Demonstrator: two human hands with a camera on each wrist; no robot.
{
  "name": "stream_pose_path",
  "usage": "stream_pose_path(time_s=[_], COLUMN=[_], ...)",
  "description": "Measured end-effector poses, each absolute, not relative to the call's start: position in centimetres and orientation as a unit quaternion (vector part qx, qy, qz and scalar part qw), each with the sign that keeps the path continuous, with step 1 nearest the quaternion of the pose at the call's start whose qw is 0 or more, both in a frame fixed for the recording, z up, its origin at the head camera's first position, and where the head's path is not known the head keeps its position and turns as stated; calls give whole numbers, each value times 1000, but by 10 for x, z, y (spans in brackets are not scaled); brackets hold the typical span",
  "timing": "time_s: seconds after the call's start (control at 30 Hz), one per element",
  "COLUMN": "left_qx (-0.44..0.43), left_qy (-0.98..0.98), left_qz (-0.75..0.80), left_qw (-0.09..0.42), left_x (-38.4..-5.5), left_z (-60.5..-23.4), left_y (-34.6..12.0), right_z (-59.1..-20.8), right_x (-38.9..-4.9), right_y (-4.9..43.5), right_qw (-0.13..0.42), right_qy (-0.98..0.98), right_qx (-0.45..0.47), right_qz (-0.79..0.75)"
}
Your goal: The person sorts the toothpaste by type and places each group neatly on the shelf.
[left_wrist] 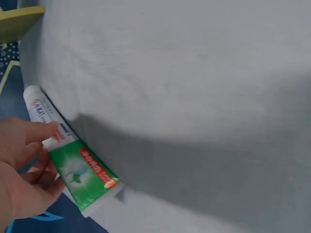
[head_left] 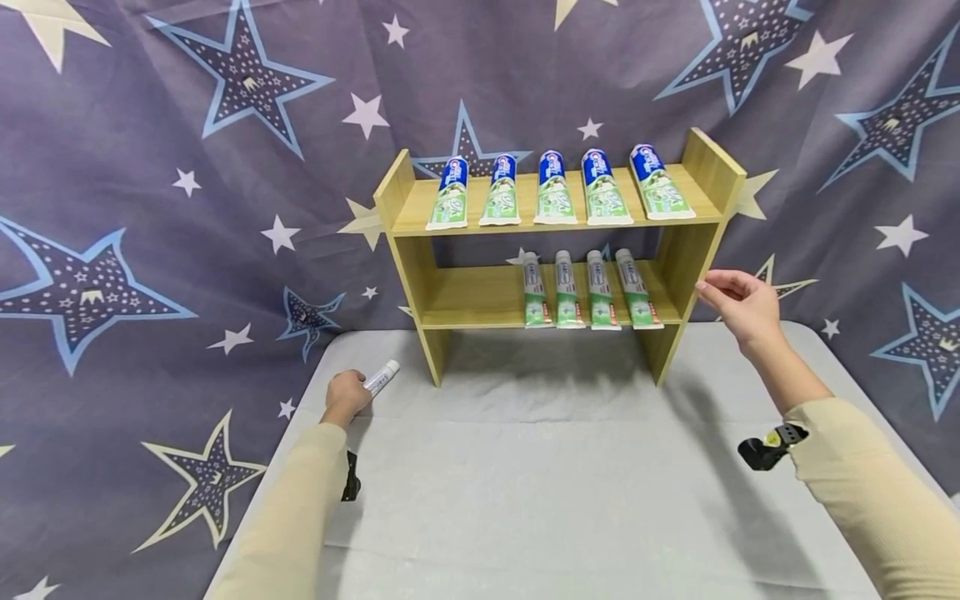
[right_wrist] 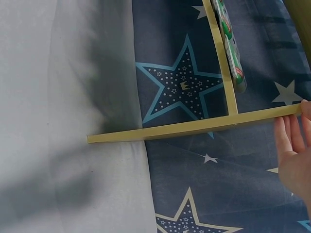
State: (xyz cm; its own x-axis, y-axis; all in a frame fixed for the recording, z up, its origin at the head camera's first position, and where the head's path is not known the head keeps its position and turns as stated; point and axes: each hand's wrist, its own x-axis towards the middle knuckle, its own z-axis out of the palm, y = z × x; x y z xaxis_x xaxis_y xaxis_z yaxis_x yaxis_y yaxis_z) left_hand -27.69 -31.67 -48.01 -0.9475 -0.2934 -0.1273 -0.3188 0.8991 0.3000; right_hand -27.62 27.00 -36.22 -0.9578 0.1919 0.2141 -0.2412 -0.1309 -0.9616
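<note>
At the left edge of the table, my left hand (head_left: 347, 397) holds a toothpaste tube (head_left: 383, 377) by its body. In the left wrist view this white and green tube (left_wrist: 80, 171) has a red label, its white cap pointing away; fingers lie over and beside it. My right hand (head_left: 744, 312) is at the right side panel of a two-tier wooden shelf (head_left: 472, 302). The right wrist view shows its thumb by the panel edge (right_wrist: 184, 127) and the fingers against the outer face. Blue and green toothpaste tubes (head_left: 552, 190) line the upper tier; white and green tubes (head_left: 567, 292) lie on the lower.
The shelf stands at the back of a table with a pale cloth (head_left: 510, 492). A dark curtain with stars (head_left: 247, 83) hangs behind and beside it. The lower tier's tubes sit in its right part, and bare board shows to their left.
</note>
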Motion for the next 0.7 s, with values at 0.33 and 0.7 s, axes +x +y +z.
stream_pose_path(time_s=[0.33,0.7], left_qx=[-181,-165], left_qy=[966,968], left_qz=[178,173], left_qw=[54,70], left_x=[-281,-279], left_z=[-479,-475], left_y=[-312,-307], right_z=[-360,-359], right_x=[-275,-274], right_y=[270,269], right_qw=[141,140], right_qy=[-646,-641], right_qx=[15,18], right_qz=[750,754])
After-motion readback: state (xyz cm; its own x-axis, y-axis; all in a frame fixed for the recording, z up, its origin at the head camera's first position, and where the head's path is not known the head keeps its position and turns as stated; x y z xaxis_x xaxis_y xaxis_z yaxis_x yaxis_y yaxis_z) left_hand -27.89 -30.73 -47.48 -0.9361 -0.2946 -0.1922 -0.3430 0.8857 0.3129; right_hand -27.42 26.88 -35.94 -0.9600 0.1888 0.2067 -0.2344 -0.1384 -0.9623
